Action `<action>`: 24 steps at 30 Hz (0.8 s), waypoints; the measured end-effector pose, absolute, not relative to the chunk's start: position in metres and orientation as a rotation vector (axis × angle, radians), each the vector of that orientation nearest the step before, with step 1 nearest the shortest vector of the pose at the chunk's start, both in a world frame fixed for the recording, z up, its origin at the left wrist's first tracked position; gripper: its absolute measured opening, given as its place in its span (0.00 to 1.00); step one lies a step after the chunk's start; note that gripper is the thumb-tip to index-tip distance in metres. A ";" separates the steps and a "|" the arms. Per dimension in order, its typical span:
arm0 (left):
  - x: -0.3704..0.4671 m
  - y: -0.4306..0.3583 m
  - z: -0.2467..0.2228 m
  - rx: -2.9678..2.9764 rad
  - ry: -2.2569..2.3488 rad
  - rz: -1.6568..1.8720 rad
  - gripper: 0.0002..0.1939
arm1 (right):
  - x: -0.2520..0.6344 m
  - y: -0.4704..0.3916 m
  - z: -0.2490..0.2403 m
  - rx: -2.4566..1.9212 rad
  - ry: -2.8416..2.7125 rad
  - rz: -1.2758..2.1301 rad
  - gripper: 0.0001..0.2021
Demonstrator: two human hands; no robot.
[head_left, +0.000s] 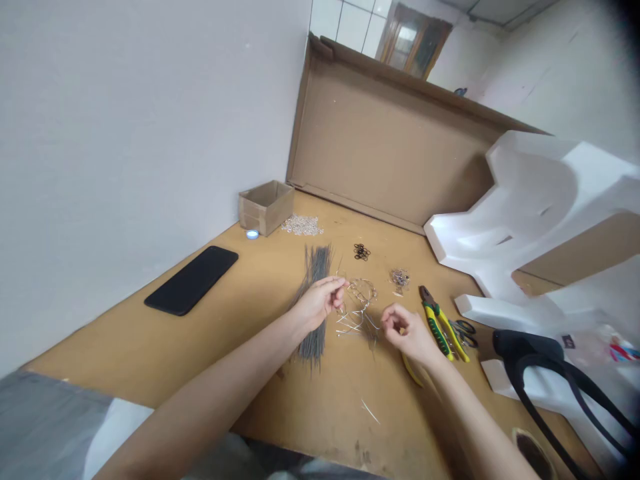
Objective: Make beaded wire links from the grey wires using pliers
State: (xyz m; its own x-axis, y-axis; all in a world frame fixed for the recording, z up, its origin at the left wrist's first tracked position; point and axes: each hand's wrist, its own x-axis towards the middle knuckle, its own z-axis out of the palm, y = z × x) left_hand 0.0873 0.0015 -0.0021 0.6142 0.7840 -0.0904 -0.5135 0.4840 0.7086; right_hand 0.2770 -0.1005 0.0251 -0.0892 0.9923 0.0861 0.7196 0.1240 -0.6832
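My left hand [325, 300] is closed in a pinch above a bundle of thin grey wires [317, 267], with a fine wire at its fingertips. Just right of it lies a loose tangle of shiny bent wire [357, 310]. My right hand [406, 330] is held on the other side of the tangle, its fingers curled together; what they hold, if anything, is too small to see. A yellow curved handle [413, 373] shows partly beneath the right hand. Whether the hand touches it, I cannot tell.
Pliers with green and yellow handles [440, 327] and scissors [465, 332] lie at the right. Black rings [361, 251], small metal pieces [400, 279], silvery bits [303, 225] and a cardboard box [266, 207] are farther back. A black phone [193, 280] lies left; white foam [540, 193] stands right.
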 end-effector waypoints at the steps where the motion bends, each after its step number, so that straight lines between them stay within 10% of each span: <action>1: 0.087 0.000 -0.002 0.693 0.419 0.792 0.10 | 0.279 -0.101 0.022 -1.596 -1.721 0.721 0.04; 24: 0.088 0.011 -0.014 0.642 0.445 0.778 0.09 | 0.184 -0.182 0.017 -1.342 -2.609 0.416 0.09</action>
State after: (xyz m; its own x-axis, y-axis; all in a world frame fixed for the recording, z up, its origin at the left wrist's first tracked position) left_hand 0.0880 0.0110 -0.0139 0.6375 0.7586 -0.1346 -0.5008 0.5408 0.6758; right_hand 0.1843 -0.1819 0.0171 -0.5772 0.8160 0.0304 0.7661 0.5541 -0.3257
